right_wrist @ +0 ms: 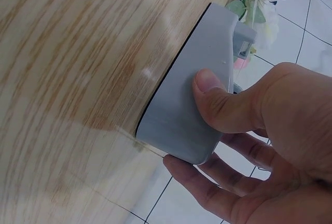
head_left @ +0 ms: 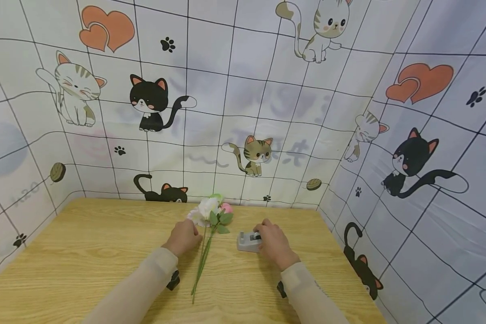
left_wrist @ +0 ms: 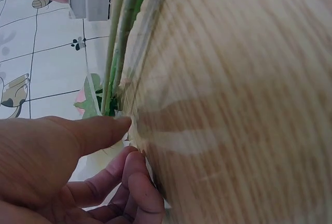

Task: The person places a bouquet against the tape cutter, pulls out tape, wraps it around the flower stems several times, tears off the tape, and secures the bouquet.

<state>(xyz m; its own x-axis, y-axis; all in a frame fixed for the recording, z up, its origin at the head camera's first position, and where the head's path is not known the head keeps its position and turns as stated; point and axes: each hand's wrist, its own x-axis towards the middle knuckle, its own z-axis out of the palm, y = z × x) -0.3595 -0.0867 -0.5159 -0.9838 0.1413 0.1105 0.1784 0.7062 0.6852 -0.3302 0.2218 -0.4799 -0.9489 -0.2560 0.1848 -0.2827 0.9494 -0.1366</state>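
A light grey tape dispenser (head_left: 247,242) sits on the table, and my right hand (head_left: 274,243) grips its right end. In the right wrist view the thumb presses the dispenser's (right_wrist: 181,99) side, with fingers around its far end. A thin pale strip of tape (left_wrist: 91,73) runs from the dispenser toward my left hand (head_left: 183,238). The left hand's thumb and curled fingers pinch at the strip's end, low beside the stems; the end itself is hidden behind the thumb. Between the hands lie artificial flowers (head_left: 207,210), white and pink, with green leaves and long green stems (head_left: 202,265).
The wood-grain table (head_left: 105,234) meets a curtain (head_left: 210,103) printed with cats and grid lines at the back and sides. Black straps or mounts (head_left: 173,280) show at both wrists.
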